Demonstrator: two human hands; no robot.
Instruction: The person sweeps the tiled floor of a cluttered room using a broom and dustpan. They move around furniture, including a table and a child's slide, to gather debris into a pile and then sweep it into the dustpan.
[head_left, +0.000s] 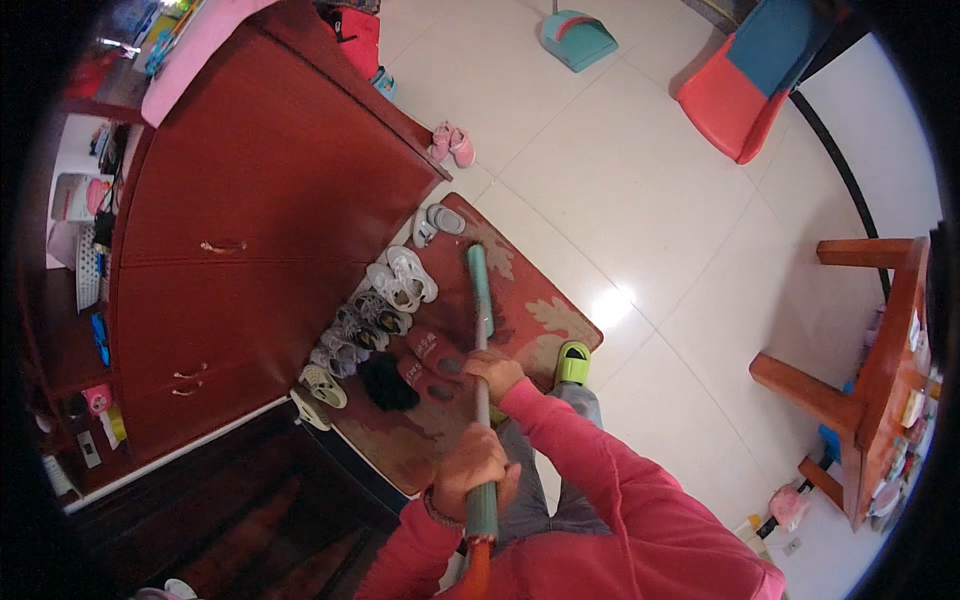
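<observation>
Both my hands grip the pole of a broom. My left hand (472, 465) wraps around the pole low in the view, just above its green grip. Farther along, my right hand (493, 375) is closed around the metal part; which arm is which is judged by the sleeves' crossing and position. The broom's teal head (478, 289) rests on or just above a red floor mat (547, 300) with a leaf pattern. Beside it lie dark red slippers (431, 364) and black fuzzy slippers (388, 382). A lime green slipper (574, 364) is on my foot at the mat's edge.
Several pairs of shoes, with white shoes (403, 277) among them, line the red wooden cabinet (285, 165). Small pink shoes (452, 144) stand by its corner. A teal dustpan (579, 41) and a red and blue chair (742, 90) are farther off. A wooden table (862, 405) stands at the right.
</observation>
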